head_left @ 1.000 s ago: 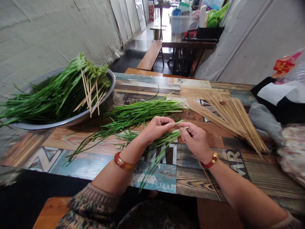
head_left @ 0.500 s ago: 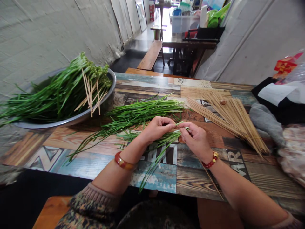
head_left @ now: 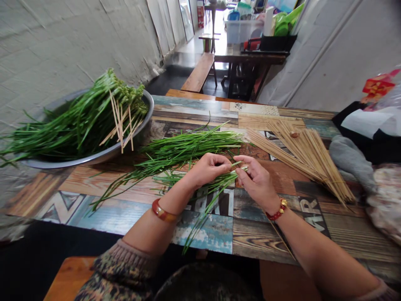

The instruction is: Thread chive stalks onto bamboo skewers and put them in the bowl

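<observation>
Near the centre of the frame, the left hand (head_left: 216,168) and the right hand (head_left: 255,177) work close together above a plank-patterned worktop (head_left: 109,221). Thumb against curled fingers, the left hand pinches a small bunch of green stalks (head_left: 224,180) close to its pale ends; the right hand grasps those ends between thumb and fingers, and the leaves trail toward the lower middle of the frame. Below the right wrist runs a thin stick (head_left: 283,240), its upper end hidden, so whether it is held cannot be told. Just beyond the hands lies a loose pile of green stalks (head_left: 188,146). At the left of the frame, a metal basin (head_left: 151,109) holds a larger heap of greens (head_left: 72,129), with several pale sticks (head_left: 116,119) poking out. Right of centre, bamboo skewers (head_left: 316,154) lie fanned beside a grey cloth (head_left: 351,159).
</observation>
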`<act>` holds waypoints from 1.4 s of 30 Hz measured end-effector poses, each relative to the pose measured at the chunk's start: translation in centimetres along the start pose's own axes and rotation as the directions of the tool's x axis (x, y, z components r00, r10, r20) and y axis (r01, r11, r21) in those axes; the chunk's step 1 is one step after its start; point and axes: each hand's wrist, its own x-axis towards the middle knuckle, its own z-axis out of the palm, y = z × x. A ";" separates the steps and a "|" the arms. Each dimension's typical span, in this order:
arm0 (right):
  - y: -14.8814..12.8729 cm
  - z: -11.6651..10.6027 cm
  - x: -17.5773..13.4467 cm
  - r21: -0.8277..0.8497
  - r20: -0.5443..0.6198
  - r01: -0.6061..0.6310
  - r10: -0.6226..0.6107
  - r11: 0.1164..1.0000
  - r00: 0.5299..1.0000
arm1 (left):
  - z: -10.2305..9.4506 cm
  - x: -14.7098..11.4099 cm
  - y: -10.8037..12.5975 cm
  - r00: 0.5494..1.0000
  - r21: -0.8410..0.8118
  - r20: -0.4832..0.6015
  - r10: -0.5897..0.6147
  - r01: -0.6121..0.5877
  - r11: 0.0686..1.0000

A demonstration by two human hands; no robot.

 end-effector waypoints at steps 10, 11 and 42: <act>-0.1 -0.2 0.2 0.253 0.087 -0.102 0.083 0.962 0.993 | 0.1 0.1 -0.1 0.987 0.189 0.000 0.164 -0.161 0.969; -0.1 -0.3 0.2 0.286 0.101 -0.116 0.090 0.951 0.991 | 0.0 0.0 -0.1 0.990 0.164 0.035 0.139 -0.143 0.976; 0.0 0.4 0.2 0.163 0.096 -0.146 0.132 0.976 0.987 | 0.4 -0.3 -0.4 0.995 0.252 0.082 0.060 -0.079 0.965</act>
